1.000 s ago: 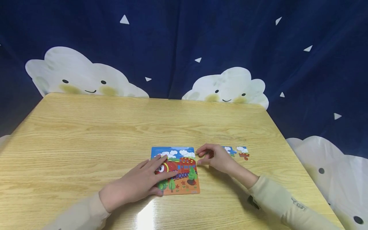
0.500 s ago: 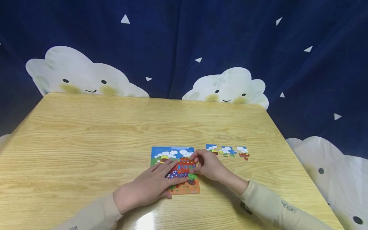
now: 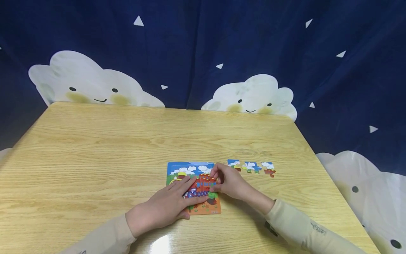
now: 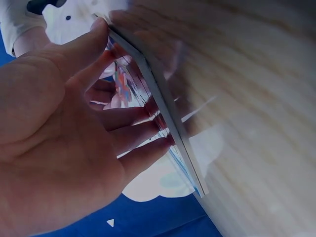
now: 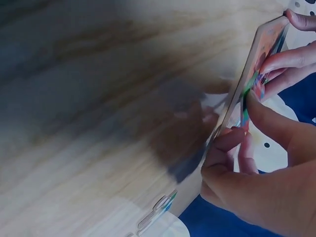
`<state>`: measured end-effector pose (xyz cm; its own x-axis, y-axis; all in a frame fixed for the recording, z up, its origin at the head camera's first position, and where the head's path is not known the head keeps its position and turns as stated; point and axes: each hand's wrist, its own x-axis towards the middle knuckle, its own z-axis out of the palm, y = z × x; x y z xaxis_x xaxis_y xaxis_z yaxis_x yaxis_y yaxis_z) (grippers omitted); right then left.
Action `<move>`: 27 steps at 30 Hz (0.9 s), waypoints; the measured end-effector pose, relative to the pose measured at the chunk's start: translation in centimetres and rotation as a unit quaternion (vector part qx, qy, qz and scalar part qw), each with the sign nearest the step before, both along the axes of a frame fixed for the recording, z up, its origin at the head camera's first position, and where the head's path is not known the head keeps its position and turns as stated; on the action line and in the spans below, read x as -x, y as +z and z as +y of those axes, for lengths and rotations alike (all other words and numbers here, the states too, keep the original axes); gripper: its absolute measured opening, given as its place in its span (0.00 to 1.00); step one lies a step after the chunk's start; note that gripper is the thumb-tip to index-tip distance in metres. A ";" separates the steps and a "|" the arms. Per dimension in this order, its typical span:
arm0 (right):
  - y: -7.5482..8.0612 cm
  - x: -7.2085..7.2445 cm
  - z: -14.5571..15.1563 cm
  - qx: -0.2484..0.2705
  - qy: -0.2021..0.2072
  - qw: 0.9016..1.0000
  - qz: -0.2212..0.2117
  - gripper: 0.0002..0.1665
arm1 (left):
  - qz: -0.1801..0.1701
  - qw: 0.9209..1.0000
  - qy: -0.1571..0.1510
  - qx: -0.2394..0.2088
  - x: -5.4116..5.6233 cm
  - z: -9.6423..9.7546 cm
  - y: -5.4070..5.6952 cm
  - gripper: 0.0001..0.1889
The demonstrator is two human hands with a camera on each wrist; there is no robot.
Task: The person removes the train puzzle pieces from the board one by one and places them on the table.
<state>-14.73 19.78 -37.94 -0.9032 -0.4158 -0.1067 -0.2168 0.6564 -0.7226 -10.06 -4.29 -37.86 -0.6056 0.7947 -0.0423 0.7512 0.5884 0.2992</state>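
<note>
A jigsaw puzzle (image 3: 203, 209) with a red train, trees and clouds lies in a flat tray on the table. My left hand (image 3: 163, 206) rests on its left and middle part with fingers spread; in the left wrist view the thumb is at the near edge (image 4: 158, 89) of the tray. At the right side of the puzzle, the thumb and fingers of my right hand (image 3: 233, 181) pinch a puzzle piece (image 5: 245, 111), which looks slightly raised in the right wrist view. The fingers hide part of that piece.
Three loose puzzle pieces lie in a row right of the tray: one left (image 3: 234, 163), one middle (image 3: 251, 167), one right (image 3: 268, 167). The wooden table (image 3: 127, 141) reaches back to a dark blue curtain (image 3: 190, 53) with clouds on it.
My right hand has moved left onto the puzzle's right side and now pinches a piece there, uncovering a loose piece. My left hand has slid right across the puzzle. The last half second shows little movement.
</note>
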 end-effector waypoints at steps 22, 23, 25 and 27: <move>-0.3 -0.1 1.4 0.081 -0.015 0.996 0.019 0.10 | 0.026 1.000 -0.002 0.000 -0.1 0.0 -0.2 0.31; -0.2 -0.1 1.7 0.078 -0.018 0.997 0.014 0.10 | 0.024 1.000 -0.002 0.000 -0.1 0.0 -0.2 0.31; -0.2 -0.1 2.6 0.076 -0.026 0.997 0.003 0.10 | 0.022 1.000 -0.003 0.000 -0.1 0.0 -0.1 0.31; 0.0 -0.1 3.5 0.069 -0.036 0.997 0.000 0.10 | 0.019 1.000 -0.004 0.001 -0.1 0.0 -0.1 0.31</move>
<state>-14.65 23.32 -37.99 -0.9309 -0.3613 -0.0533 -0.1730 0.5649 -0.8069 -9.97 -4.27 -37.95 -0.6010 0.7989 -0.0213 0.7664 0.5837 0.2682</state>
